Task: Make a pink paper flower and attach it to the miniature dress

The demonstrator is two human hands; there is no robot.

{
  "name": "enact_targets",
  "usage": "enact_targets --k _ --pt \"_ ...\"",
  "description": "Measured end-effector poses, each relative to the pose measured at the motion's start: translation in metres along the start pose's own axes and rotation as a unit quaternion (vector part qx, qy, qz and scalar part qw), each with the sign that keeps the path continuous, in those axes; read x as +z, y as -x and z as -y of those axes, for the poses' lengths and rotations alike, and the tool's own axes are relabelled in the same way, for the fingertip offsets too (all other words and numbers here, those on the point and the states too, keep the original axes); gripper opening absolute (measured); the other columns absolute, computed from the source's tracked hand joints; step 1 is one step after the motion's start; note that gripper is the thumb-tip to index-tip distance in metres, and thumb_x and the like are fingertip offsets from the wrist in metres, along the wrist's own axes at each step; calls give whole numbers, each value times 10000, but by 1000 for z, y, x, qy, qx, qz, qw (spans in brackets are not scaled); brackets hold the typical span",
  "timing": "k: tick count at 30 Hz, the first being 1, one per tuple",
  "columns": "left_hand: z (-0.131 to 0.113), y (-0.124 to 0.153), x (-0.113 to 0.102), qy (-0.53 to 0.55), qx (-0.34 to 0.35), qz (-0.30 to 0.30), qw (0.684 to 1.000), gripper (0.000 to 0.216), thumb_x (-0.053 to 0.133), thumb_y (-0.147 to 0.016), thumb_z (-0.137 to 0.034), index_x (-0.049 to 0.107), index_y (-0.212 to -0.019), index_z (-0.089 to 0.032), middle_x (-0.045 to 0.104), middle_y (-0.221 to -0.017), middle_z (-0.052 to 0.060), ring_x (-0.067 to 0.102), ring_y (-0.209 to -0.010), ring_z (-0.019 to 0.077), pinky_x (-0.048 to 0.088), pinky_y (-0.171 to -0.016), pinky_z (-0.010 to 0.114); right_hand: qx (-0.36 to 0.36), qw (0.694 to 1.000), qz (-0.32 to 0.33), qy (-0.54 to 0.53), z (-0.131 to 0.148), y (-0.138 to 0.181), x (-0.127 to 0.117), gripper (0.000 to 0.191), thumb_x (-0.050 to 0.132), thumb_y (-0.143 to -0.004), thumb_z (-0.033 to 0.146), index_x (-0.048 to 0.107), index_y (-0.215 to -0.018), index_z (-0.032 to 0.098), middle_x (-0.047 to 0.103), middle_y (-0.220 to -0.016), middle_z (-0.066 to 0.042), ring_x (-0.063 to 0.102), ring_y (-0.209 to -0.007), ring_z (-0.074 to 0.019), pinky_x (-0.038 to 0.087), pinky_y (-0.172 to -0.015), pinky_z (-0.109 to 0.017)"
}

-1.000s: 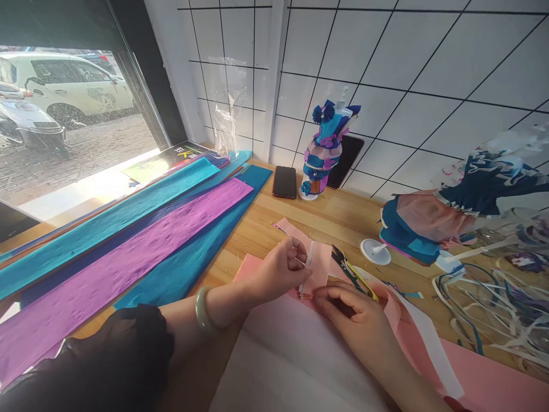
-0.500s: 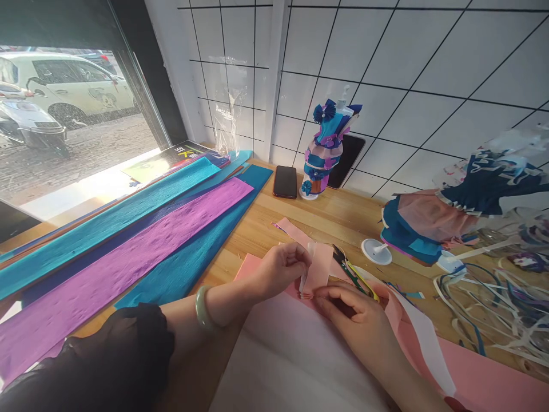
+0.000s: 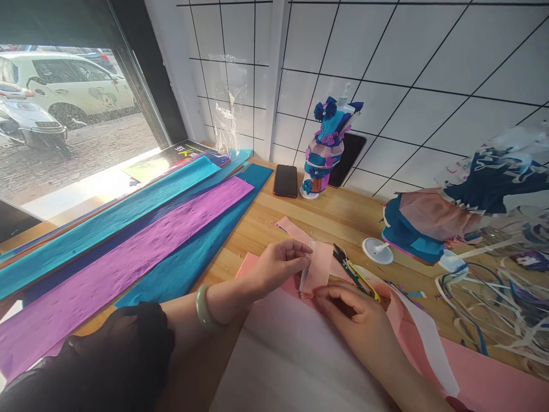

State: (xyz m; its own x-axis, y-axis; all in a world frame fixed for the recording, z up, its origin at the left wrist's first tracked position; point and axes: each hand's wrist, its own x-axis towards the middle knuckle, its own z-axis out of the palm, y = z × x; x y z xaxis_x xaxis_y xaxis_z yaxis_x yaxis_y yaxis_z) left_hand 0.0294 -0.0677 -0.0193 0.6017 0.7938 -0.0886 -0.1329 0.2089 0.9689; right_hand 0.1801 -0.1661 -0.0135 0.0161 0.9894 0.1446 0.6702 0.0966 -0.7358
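Well in from the tabletop's wall edge (image 3: pixel 338 207), the right grip (image 3: pixel 351 312) pinches the pink strip (image 3: pixel 321 264); left grip (image 3: pixel 278 266) alongside, hold unclear.

craft workspace: colored strips (image 3: pixel 128 258), miniature dresses (image 3: pixel 325 150)

- The bare left hand (image 3: pixel 277 266) has uncurled: its fingers, bent inward a second ago, now reach straighter to the right, at the left edge of the narrow, pale pink, paper-like strip (image 3: pixel 321 266).
- Left thumb and fingertips, bunched together half a second ago, now stand further apart.
- The slim white band (image 3: pixel 304 281) along that edge now shows less than a second ago.
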Motion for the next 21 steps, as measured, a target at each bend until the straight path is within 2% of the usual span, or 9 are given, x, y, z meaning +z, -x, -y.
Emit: enact_targets --k 4,8,12,14,18,21 --pt "-3 1 0 28 -28 4 999 315 606 -747 -357 598 -948 -115 573 -698 13 533 -598 92 423 -596 221 -2 1000 -4 -2 0 0 0 142 546 -819 293 669 -752 268 698 -841 3 641 -810 -184 491 -732 -305" --pt "-4 2 0 33 -32 32 998 412 517 -787 -485 611 -946 -117 582 -684 31 537 -569 106 430 -592 246 -7 1000 9 -10 2 -2 -1 164 524 -830 290 674 -768 270 695 -870 2 637 -834 -184 491 -755 -307" --pt "-4 4 0 40 -26 36 998 513 412 -809 -570 616 -923 -114 585 -688 47 551 -573 126 439 -583 270 1 1000 5 -11 2 -2 0 162 536 -822 294 666 -728 266 690 -813 14 640 -776 -167 494 -715 -281" --pt "-6 5 0 22 -5 50 998 504 400 -819 -561 621 -878 -112 578 -688 49 552 -594 132 434 -580 268 10 1000 6 -10 2 -2 0 170 535 -821 303 666 -719 267 690 -800 12 641 -763 -169 497 -698 -284" --pt "-12 8 4 -75 34 71 994 313 574 -759 -438 603 -725 -128 564 -660 19 530 -629 116 401 -578 226 5 1000 5 -10 1 -1 1 164 532 -821 314 669 -744 268 694 -871 -8 637 -843 -196 493 -767 -330" --pt "-9 8 6 -119 39 22 992 263 621 -722 -378 566 -632 -137 535 -602 -6 501 -586 99 379 -555 218 4 1000 5 -11 0 -1 0 153 536 -816 297 667 -742 265 692 -878 -12 634 -857 -200 495 -767 -328"
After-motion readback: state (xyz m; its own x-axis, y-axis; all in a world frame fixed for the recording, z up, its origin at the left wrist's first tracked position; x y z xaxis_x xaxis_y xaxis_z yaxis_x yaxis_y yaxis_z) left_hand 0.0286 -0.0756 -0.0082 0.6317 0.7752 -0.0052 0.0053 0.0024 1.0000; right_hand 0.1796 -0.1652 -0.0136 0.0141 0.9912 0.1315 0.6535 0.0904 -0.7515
